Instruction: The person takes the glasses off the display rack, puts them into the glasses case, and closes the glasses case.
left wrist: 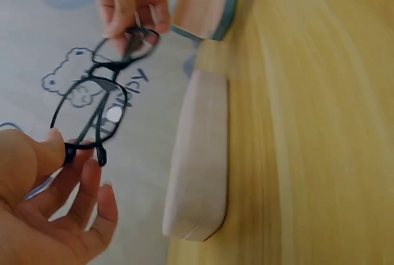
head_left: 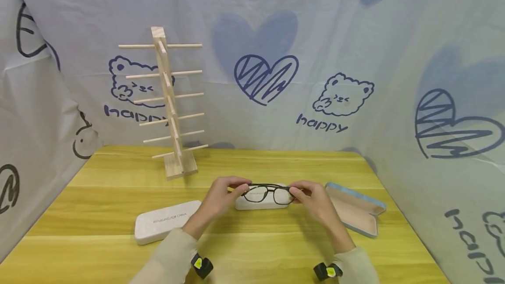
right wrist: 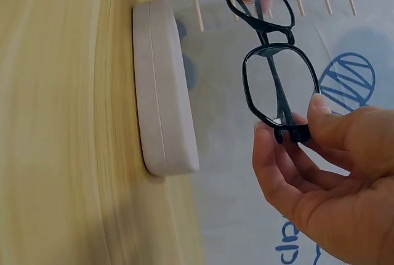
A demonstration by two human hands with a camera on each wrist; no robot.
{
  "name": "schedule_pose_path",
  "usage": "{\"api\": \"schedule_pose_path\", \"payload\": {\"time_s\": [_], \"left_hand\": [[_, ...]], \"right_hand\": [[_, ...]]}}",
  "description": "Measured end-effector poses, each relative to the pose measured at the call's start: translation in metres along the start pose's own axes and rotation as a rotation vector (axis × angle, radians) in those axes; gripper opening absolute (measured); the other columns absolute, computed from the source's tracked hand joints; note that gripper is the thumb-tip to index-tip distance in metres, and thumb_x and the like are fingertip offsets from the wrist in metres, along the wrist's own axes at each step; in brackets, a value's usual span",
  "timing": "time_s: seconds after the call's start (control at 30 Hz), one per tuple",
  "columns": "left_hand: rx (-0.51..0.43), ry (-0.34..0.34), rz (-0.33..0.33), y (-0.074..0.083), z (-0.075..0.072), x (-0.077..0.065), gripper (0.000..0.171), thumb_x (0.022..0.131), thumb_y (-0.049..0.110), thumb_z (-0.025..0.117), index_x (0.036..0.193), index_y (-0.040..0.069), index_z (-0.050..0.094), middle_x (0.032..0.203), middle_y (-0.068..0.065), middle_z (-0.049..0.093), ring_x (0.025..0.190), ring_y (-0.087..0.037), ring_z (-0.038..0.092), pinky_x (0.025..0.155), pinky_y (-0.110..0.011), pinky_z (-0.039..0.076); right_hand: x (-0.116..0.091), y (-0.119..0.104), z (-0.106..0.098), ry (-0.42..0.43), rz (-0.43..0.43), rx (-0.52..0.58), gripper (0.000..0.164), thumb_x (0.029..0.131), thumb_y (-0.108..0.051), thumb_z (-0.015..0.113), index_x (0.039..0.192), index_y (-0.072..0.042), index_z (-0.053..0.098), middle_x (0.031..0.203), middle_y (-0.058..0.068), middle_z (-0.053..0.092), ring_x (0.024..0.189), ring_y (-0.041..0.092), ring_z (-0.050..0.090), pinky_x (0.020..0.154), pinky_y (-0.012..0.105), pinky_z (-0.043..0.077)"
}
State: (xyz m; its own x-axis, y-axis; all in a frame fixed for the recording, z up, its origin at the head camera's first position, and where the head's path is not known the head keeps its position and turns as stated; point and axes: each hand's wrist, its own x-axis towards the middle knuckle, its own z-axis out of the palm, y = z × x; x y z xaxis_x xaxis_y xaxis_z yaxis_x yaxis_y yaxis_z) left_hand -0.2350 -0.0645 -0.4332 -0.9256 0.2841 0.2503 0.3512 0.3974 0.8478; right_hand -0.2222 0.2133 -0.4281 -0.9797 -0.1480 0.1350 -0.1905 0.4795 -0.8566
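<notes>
A pair of black-framed glasses (head_left: 270, 190) is held up between both hands, its temples folded behind the lenses. My left hand (head_left: 221, 197) pinches one end of the frame between thumb and fingers. At the other end, my right hand (head_left: 314, 198) grips the frame the same way, thumb in front. In the head view the glasses overlap a white glasses case (head_left: 260, 205) lying closed on the table. Both wrist views show the glasses (left wrist: 101, 96) raised off the tabletop, beside that white case (right wrist: 163, 87).
Another closed white case (head_left: 165, 221) with printed lettering lies at the left. A blue case (head_left: 357, 211) stands open at the right, its lining showing. Behind, to the left, rises a wooden rack (head_left: 169, 95) with several pegs. Printed cloth (head_left: 268, 34) walls in the wooden table (head_left: 252, 249).
</notes>
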Motion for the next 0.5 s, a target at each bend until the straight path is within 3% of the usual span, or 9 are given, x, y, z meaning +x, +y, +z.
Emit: {"api": "schedule_pose_path", "payload": {"time_s": [0.17, 0.33, 0.5], "left_hand": [[0.017, 0.008, 0.015, -0.001, 0.012, 0.010, 0.019, 0.100, 0.014, 0.069, 0.114, 0.008, 0.079, 0.113, -0.009, 0.079, 0.093, -0.020, 0.073, 0.075, -0.026, 0.059], [-0.040, -0.034, 0.012, 0.001, 0.024, 0.021, 0.019, 0.099, 0.010, 0.068, 0.114, 0.003, 0.078, 0.113, -0.015, 0.078, 0.085, -0.023, 0.073, 0.064, -0.021, 0.058], [-0.087, -0.102, -0.002, 0.003, 0.041, 0.028, 0.020, 0.100, 0.005, 0.067, 0.117, 0.000, 0.076, 0.117, -0.019, 0.076, 0.085, -0.028, 0.074, 0.065, -0.029, 0.062]], "right_hand": [[-0.004, 0.005, -0.013, 0.016, 0.012, -0.035, 0.028, 0.105, -0.013, 0.059, 0.125, 0.005, 0.069, 0.108, 0.023, 0.073, 0.090, 0.022, 0.073, 0.084, 0.036, 0.063], [-0.007, 0.013, -0.027, 0.014, 0.008, -0.060, 0.029, 0.105, -0.009, 0.058, 0.127, 0.008, 0.067, 0.108, 0.026, 0.072, 0.090, 0.021, 0.073, 0.083, 0.034, 0.063], [-0.016, 0.024, -0.043, 0.030, 0.037, -0.073, 0.029, 0.105, -0.009, 0.058, 0.128, 0.007, 0.067, 0.109, 0.026, 0.071, 0.088, 0.013, 0.071, 0.082, 0.033, 0.063]]}}
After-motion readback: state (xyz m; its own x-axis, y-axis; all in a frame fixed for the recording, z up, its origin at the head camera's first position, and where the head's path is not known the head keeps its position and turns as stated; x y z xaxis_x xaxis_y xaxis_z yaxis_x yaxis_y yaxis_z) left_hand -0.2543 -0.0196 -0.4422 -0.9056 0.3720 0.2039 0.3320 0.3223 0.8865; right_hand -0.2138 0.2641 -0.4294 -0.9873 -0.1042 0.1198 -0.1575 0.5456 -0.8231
